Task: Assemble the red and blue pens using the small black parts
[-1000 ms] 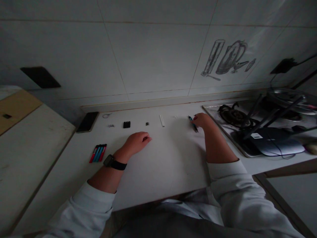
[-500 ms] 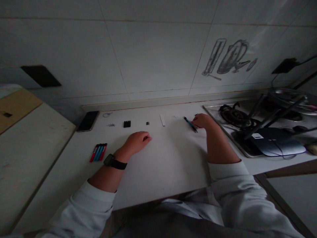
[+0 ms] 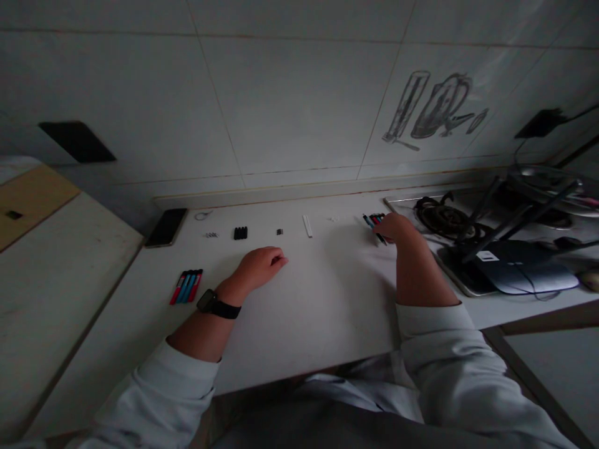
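Note:
My right hand (image 3: 394, 227) is at the right of the counter, its fingers closed on a blue and black pen (image 3: 369, 221). That pen lies right beside several red, blue and black pens (image 3: 378, 217), partly covered by the hand. My left hand (image 3: 261, 267), with a black watch on its wrist, rests on the counter with curled fingers and nothing visible in them. Ahead of it are small black grips (image 3: 240, 232), small dark pieces (image 3: 279, 231), thin white tubes (image 3: 307, 226), springs (image 3: 211, 235) and tiny clear pieces (image 3: 333, 219). Red and blue pen barrels (image 3: 186, 287) lie at left.
A phone (image 3: 166, 227) and a small clear ring-shaped item (image 3: 203, 215) lie at the back left of the white counter (image 3: 318, 324). To the right, a gas stove (image 3: 440, 218) carries a black router with antennas (image 3: 519, 267). A tiled wall stands behind.
My right hand has carried the blue and black pen a little right, next to the other pens, which now show more. My left hand stays where it was.

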`<state>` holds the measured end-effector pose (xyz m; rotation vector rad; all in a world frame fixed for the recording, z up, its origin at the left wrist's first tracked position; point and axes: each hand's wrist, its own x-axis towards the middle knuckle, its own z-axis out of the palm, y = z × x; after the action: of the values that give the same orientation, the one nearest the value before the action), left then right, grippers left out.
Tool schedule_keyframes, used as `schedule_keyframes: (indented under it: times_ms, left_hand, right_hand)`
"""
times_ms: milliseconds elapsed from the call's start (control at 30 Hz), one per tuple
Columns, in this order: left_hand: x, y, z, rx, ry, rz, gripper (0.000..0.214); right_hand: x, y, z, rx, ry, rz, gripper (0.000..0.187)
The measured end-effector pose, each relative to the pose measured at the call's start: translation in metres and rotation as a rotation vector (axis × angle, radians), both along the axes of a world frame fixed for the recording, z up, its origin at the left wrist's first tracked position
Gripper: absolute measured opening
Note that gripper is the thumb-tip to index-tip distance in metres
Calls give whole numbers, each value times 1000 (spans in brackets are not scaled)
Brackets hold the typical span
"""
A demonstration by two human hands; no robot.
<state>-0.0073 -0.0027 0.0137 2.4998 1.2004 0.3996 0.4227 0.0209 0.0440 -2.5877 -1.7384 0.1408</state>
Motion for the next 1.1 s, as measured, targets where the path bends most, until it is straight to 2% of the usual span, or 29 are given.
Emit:
schedule_keyframes:
  times_ms: [233,767,867,933,1000,1067,1100]
  left_hand:
    - [1,-1,1,-8,-6,5,28]
    - [1,1,-1,-9,3,0,29]
    - [1,1,-1,-7,4,-3,30]
    - [1,1,0,2,0,-5,29]
    - [1,0,1,6,0,-1,28]
    - [2,-1,2,-3,4,10,28]
    - [2,-2,3,-9,5,16,28]
  right_hand:
    - [9,-1,-1,-107,-33,-150,45]
    - [8,-1,2,-97,-23,-147,49]
    - [-2,-3,13,57,12,-119,40]
    - [-18,-5,24,290,78,-70,33]
    - [-43,-8,32,539,172,48,31]
    - [-76,-14,35,667,337,168,33]
    - [-95,-17,34,671,446,234,34]
